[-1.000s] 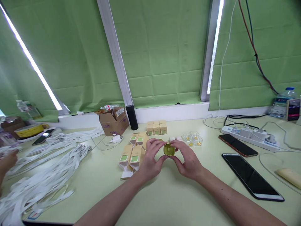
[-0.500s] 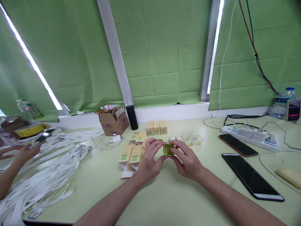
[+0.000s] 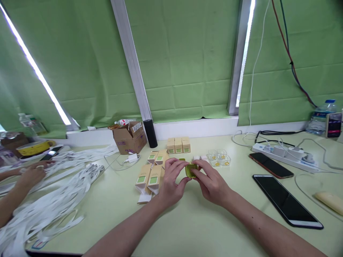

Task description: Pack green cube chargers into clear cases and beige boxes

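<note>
Between my two hands a small olive-green square case (image 3: 191, 171) is held up over the table, its hollow side facing me. My left hand (image 3: 173, 180) grips its left edge between thumb and fingers. My right hand (image 3: 213, 182) is closed at the right edge, with a fingertip reaching into the hollow; whether that finger pinches anything small is hidden. Just left of my left hand stand kraft boxes with green labels (image 3: 154, 178), a few with open flaps. Beyond my right hand sit clear cups with yellow bits (image 3: 219, 157) and small white pieces (image 3: 200, 157).
Three closed kraft boxes (image 3: 178, 145) stand behind. A cardboard carton (image 3: 130, 138) and a black cylinder (image 3: 150, 134) are near the wall. Two phones (image 3: 288, 201) and a power strip (image 3: 285, 157) lie right. White straps (image 3: 61, 192) cover the left, where another person's hands (image 3: 33, 175) work.
My right fingertip has shifted slightly within the case, which has tilted a little. At left, the other person's hands have moved down onto the straps, away from the phone.
</note>
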The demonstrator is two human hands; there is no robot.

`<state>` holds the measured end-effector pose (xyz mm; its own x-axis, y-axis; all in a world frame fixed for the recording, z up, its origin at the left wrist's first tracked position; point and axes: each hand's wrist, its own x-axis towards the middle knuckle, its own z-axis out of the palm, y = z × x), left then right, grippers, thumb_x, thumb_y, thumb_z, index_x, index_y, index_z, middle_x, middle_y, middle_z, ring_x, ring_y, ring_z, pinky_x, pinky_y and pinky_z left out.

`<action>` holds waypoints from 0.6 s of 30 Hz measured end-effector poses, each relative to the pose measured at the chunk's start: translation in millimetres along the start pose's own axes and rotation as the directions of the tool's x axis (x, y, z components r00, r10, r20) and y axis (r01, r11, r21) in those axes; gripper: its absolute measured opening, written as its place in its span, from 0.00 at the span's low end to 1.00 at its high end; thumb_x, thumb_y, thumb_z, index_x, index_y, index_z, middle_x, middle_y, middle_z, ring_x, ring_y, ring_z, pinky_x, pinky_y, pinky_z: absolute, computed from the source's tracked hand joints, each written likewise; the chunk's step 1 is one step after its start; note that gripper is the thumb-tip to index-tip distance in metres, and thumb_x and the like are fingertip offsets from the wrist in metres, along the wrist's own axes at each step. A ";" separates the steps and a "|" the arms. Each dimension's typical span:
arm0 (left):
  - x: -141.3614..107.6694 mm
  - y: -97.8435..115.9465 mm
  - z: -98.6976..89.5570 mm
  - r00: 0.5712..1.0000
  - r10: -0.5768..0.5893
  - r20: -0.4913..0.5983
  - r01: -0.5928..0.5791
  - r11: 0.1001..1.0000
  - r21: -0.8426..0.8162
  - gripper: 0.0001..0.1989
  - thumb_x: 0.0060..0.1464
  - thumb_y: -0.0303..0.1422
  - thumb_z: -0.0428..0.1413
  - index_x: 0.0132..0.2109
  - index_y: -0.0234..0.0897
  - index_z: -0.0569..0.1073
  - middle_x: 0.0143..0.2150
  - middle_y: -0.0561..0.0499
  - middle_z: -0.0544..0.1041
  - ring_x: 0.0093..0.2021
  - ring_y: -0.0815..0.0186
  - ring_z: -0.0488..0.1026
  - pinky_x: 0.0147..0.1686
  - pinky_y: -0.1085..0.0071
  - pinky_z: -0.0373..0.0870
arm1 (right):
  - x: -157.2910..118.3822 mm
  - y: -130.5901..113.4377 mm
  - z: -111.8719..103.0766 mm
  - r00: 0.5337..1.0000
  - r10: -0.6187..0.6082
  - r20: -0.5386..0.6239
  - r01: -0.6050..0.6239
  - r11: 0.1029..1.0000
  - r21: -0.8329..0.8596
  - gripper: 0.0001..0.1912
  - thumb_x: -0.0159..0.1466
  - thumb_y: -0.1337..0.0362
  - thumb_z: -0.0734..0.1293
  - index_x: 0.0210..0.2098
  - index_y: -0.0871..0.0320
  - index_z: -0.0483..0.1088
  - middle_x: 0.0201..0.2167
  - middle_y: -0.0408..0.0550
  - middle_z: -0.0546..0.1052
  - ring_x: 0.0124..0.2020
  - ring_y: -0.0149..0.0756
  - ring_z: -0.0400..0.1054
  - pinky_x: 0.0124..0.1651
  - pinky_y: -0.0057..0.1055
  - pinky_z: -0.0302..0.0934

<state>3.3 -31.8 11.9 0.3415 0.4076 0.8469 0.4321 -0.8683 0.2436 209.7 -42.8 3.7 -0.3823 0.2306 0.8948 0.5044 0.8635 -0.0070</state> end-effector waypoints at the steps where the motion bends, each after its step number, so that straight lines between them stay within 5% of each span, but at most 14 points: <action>1: -0.1 -0.3 0.1 1.000 0.000 -0.001 0.000 1.000 0.000 0.23 0.61 0.28 0.62 0.62 0.43 0.72 0.53 0.42 0.79 0.56 0.51 0.68 0.56 0.48 0.70 | 0.2 0.1 -0.1 1.000 -0.004 0.001 0.004 1.000 0.000 0.23 0.71 0.76 0.59 0.63 0.56 0.65 0.55 0.65 0.71 0.55 0.53 0.71 0.44 0.49 0.76; 9: 0.8 -1.7 -0.1 0.999 -0.031 0.016 0.031 0.999 -0.014 0.22 0.62 0.28 0.62 0.61 0.42 0.72 0.54 0.41 0.79 0.57 0.51 0.67 0.57 0.48 0.69 | -4.6 1.7 0.2 0.998 0.050 -0.025 -0.050 0.999 0.007 0.22 0.71 0.75 0.61 0.61 0.53 0.67 0.56 0.63 0.74 0.58 0.53 0.72 0.52 0.53 0.76; 18: -0.5 -1.6 -0.5 1.000 -0.027 -0.001 0.027 0.999 -0.031 0.21 0.61 0.29 0.63 0.61 0.41 0.73 0.53 0.41 0.79 0.56 0.51 0.67 0.56 0.49 0.69 | -2.9 1.8 1.4 0.996 -0.013 -0.086 0.013 1.000 0.000 0.22 0.69 0.78 0.62 0.59 0.55 0.69 0.55 0.64 0.73 0.58 0.51 0.72 0.50 0.50 0.77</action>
<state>2.0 -30.8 11.4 0.3287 0.4310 0.8404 0.4151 -0.8652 0.2813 210.6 -41.3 0.5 -0.3205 0.1797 0.9300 0.4991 0.8665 0.0046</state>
